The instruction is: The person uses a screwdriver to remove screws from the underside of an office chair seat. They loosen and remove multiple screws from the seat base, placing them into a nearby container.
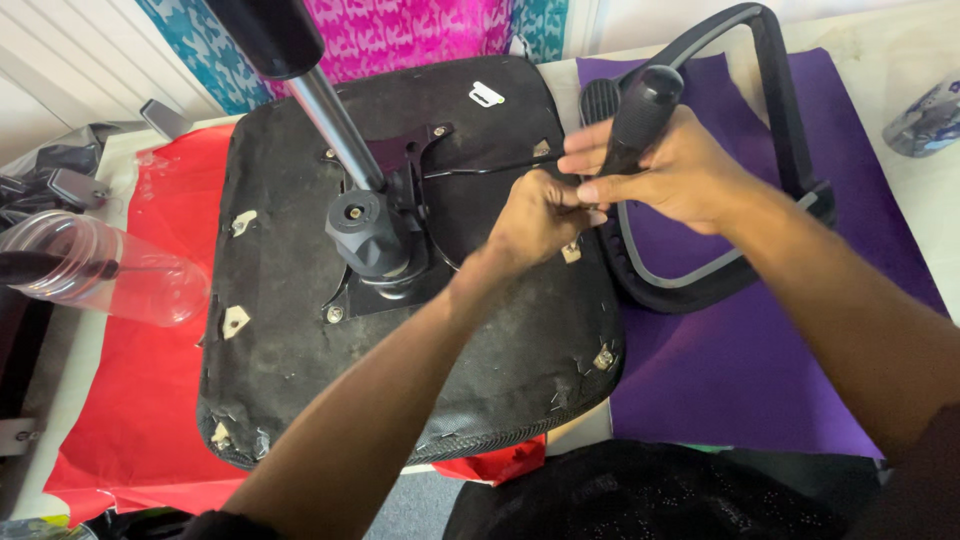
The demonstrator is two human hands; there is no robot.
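Note:
An upturned black chair seat (300,350) lies on the table, its metal mechanism (375,235) and chrome gas cylinder (335,125) sticking up. My right hand (680,175) grips a black tool handle (640,115) near the seat's right edge. Beside it, my left hand (540,215) pinches something small at the tool's tip; what it is stays hidden by the fingers. A thin black lever rod (480,170) runs from the mechanism toward my hands. The black armrest frame (760,120) lies just right of the seat, under my right hand.
Red sheet (130,400) under the seat's left, purple sheet (760,350) on the right. A clear plastic jar (100,270) lies at the left. A can-like object (925,120) sits far right. Pink and teal cloth (420,30) hangs behind. Metal brackets dot the seat's underside.

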